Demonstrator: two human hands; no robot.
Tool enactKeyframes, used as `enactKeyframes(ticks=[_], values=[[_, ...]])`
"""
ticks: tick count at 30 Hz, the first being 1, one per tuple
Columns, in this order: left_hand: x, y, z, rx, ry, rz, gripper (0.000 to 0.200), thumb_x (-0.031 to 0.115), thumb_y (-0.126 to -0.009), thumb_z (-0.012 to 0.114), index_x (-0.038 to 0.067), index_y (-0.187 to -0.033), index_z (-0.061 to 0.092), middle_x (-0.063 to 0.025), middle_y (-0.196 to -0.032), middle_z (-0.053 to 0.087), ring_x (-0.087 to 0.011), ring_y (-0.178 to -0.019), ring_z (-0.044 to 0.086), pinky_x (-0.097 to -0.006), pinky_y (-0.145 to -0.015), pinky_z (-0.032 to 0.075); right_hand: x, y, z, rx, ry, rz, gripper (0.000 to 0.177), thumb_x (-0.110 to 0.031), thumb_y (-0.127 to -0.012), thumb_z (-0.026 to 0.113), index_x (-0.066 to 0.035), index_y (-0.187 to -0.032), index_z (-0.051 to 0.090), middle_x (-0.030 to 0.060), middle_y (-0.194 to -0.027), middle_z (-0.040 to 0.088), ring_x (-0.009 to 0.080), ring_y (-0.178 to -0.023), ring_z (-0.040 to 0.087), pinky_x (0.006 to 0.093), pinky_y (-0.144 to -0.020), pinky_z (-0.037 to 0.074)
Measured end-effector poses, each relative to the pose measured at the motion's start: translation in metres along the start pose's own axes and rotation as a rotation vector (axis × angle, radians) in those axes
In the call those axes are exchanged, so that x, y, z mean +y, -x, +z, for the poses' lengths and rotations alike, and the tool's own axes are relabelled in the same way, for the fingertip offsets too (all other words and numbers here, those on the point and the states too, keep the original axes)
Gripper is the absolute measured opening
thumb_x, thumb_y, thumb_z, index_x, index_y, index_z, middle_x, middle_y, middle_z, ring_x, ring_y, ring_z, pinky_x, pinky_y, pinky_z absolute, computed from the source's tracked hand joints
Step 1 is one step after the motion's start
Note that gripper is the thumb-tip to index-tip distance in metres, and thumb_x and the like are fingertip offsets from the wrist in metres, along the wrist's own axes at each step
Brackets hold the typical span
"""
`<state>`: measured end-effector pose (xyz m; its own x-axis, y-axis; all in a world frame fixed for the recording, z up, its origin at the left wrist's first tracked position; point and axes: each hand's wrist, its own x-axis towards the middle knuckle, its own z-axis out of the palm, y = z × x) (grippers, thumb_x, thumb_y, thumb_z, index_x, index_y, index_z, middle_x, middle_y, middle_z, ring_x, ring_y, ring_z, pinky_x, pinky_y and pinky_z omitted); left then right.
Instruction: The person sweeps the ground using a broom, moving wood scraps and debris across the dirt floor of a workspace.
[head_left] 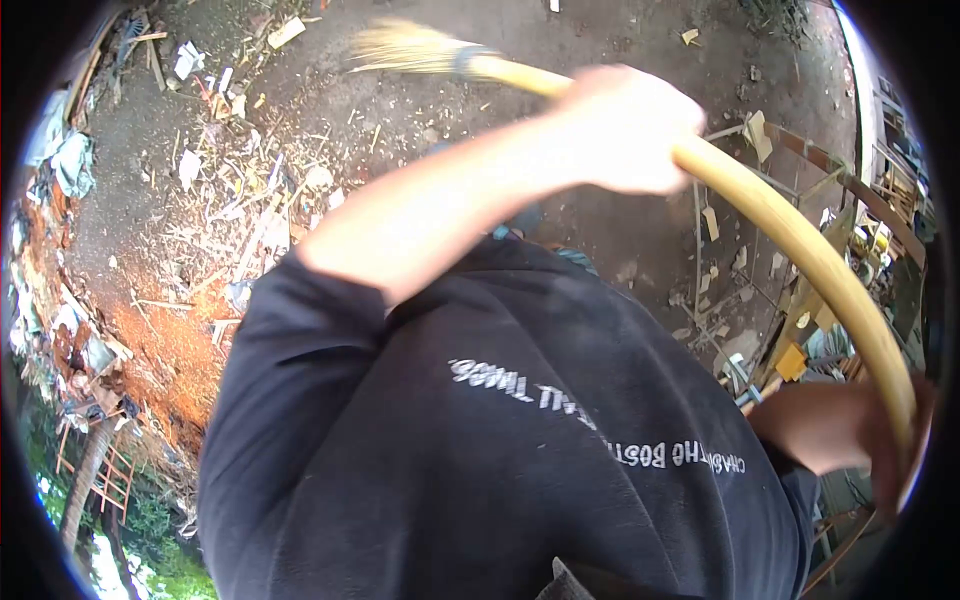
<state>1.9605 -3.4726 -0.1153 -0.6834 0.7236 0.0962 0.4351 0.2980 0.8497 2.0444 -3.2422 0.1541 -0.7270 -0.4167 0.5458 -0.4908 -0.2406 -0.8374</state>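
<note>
- Fingers of the left hand (625,130) are closed round the broom handle (790,235) partway along it. The back of the hand faces the camera and the forearm comes in from the dark sleeve (290,330). The hand is a little blurred.
- Fingers of the right hand (850,430) are wrapped round the same handle near its far end, close against the shirt (500,450). That hand sits in shadow at the picture's edge, so each single finger is hard to make out.
- Between the two hands the handle is bare, pale yellow, and looks bowed, which may only be the lens.
- Its long axis runs from the right hand by the body, out past the left hand, and away from the person to the bristles (400,48).
- The left hand is the nearer of the two to the bristles and the right hand is well apart from them.
- A blue band (466,62) binds the bristles to the handle, just beyond the left hand.
- The bristles are over or on the dirt ground (420,120); I cannot tell whether they touch it.
- A heap of litter (240,190), made of wood scraps, splinters and paper, lies on the ground near the bristles, on the left hand's side.
- On the other side of the handle, under its bare stretch, stand a rusty metal frame (830,170) and more clutter.
</note>
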Motion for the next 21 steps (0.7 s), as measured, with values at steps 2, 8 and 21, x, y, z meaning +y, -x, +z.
enactKeyframes(ticks=[2, 8, 21], values=[[0.037, -0.034, 0.039, -0.060, 0.163, 0.060, 0.019, 0.030, -0.077, 0.073, 0.014, -0.080, 0.063, -0.0084, -0.075, 0.067, -0.0322, -0.076, 0.070, -0.0439, -0.068, 0.055, -0.008, 0.010, 0.024, 0.039, -0.003, -0.367, 0.025, -0.040, -0.098, 0.065, -0.016, -0.105, 0.069, 0.0029, -0.092, 0.071, 0.0205, -0.089, 0.072, 0.0448, -0.095, 0.053], [-0.059, -0.016, 0.217, -0.185, 0.092, 0.216, 0.023, 0.022, -0.072, 0.076, 0.010, -0.080, 0.057, -0.0127, -0.075, 0.064, -0.0383, -0.071, 0.062, -0.0479, -0.065, 0.049, 0.030, 0.157, 0.010, 0.044, 0.223, 0.223, 0.027, -0.028, -0.087, 0.080, -0.011, -0.088, 0.059, 0.0071, -0.083, 0.062, 0.0255, -0.074, 0.065, 0.0548, -0.084, 0.057], [0.111, 0.108, 0.161, -0.223, -0.298, -0.500, 0.016, 0.032, -0.079, 0.067, 0.016, -0.081, 0.066, -0.0116, -0.080, 0.071, -0.0357, -0.083, 0.071, -0.0514, -0.077, 0.055, -0.026, 0.329, -0.064, 0.330, -0.184, 0.210, 0.005, -0.012, -0.098, 0.058, -0.009, -0.100, 0.055, 0.0121, -0.097, 0.066, 0.0348, -0.102, 0.065, 0.0664, -0.103, 0.047]])
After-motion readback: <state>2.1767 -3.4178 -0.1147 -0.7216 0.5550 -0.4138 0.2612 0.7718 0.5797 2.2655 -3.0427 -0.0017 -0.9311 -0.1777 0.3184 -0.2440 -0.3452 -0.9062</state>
